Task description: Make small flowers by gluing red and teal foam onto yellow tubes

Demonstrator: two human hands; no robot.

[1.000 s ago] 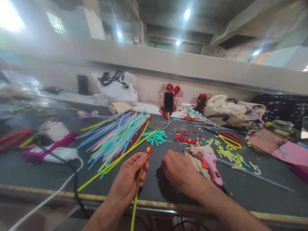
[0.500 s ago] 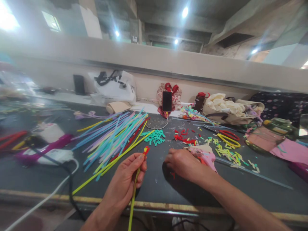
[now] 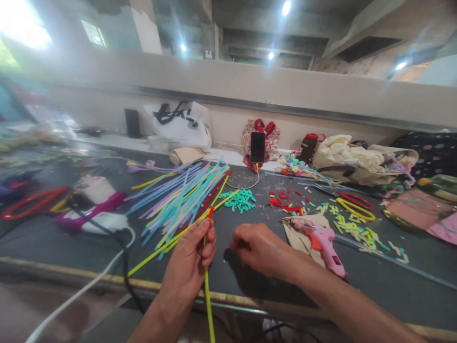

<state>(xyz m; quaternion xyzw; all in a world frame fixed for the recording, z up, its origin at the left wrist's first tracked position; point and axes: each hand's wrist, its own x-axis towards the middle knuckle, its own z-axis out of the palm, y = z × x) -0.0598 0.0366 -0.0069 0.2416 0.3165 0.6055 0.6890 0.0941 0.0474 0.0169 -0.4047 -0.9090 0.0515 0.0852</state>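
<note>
My left hand (image 3: 193, 250) is closed on a yellow-green pipe cleaner (image 3: 208, 300), pinched near its top between thumb and fingers. Red bits (image 3: 210, 211) sit at the tip of this stem, just above the thumb. The rest of the stem hangs down past the table's front edge. To the right, my right hand (image 3: 255, 245) is low over the dark tabletop, its fingers curled together and pointing left. What they hold, if anything, is hidden. Beyond the right wrist, a pink glue gun (image 3: 330, 247) lies on a beige sheet (image 3: 291, 233).
Long pastel pipe cleaners (image 3: 182, 195) lie left of centre. Cut pieces form turquoise (image 3: 239, 201), red (image 3: 285, 202) and yellow-green (image 3: 357, 233) heaps. Scissors (image 3: 357, 206) lie at right. A phone (image 3: 257, 146) stands at the back. A white cable (image 3: 89, 281) crosses the table's left edge.
My right hand has moved left, towards my left hand, uncovering the glue gun. A small red piece that lay below it no longer shows. The view has swung slightly left.
</note>
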